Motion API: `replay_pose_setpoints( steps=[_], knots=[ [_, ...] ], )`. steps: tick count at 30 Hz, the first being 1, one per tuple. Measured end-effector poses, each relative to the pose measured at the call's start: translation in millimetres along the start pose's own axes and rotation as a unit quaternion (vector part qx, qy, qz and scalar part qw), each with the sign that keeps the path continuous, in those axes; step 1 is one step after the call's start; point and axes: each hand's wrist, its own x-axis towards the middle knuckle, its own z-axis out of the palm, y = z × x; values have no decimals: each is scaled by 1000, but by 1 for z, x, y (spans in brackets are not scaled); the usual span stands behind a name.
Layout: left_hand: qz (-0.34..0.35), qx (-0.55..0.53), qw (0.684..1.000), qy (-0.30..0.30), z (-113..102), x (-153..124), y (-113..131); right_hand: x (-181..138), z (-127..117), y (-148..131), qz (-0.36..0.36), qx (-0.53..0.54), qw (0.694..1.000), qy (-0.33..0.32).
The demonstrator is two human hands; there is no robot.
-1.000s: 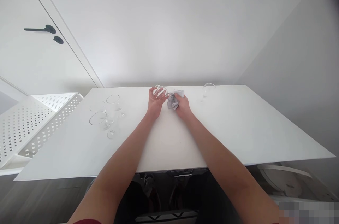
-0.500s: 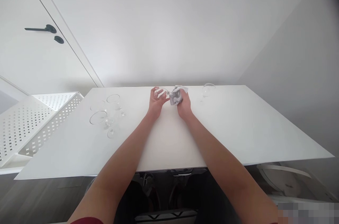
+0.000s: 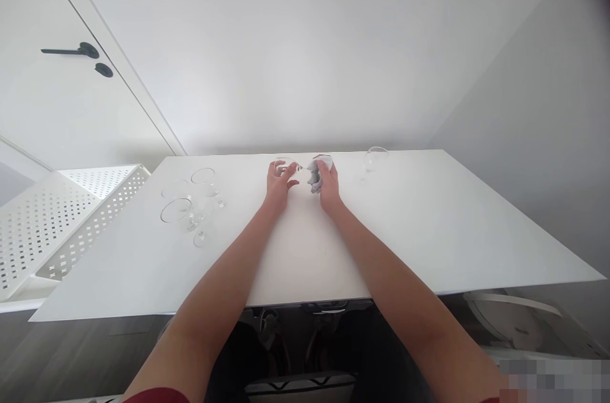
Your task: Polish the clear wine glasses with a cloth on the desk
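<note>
Above the far middle of the white table (image 3: 305, 250), my left hand (image 3: 280, 185) is closed around the bowl of a clear wine glass (image 3: 286, 164). The glass lies sideways in the air, its stem pointing right. My right hand (image 3: 328, 184) grips a crumpled pale grey cloth (image 3: 315, 175), which is wrapped about the foot end of that glass. The foot itself is hidden by cloth and fingers. To the left stand several more clear stemmed glasses, among them a front one (image 3: 176, 211) and a rear one (image 3: 203, 177). Another wine glass (image 3: 376, 160) stands at the far right of my hands.
A white wall rises directly behind the table. On the left are a door with a dark handle (image 3: 71, 50) and a white perforated rack (image 3: 61, 212). A pale rounded object (image 3: 509, 320) sits below the table's right front edge.
My left hand has shifted slightly left with the glass and its fingers have curled in more. My right hand has turned the cloth around the foot end. The standing glasses have stayed put.
</note>
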Motion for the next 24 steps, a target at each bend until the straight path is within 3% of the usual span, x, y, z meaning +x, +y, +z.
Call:
replay_pose_setpoints(
  steps=[2, 6, 13, 15, 17, 21, 24],
  knots=[
    [6, -13, 1000, 8, -1, 0, 0, -6, 2, -3, -40, -1, 999, -33],
    [11, -37, 999, -5, 1, -1, 3, -4, 1, -5, -25, -19, 998, -46],
    [20, -72, 991, -115, 8, -4, 8, 10, -1, 4, 196, 88, 976, -42],
    [14, -65, 993, -101, 7, -3, 6, 8, 0, 4, 153, 52, 987, -12],
    [0, -57, 995, -76, 6, -1, 4, 3, 1, 2, 50, -18, 998, 20],
    [-26, -61, 997, -32, 3, 2, 2, -8, 4, -5, -150, -131, 980, 0],
    [-16, -83, 995, -49, 2, 1, 6, -9, 7, -4, -130, -122, 984, -15]
  ],
)
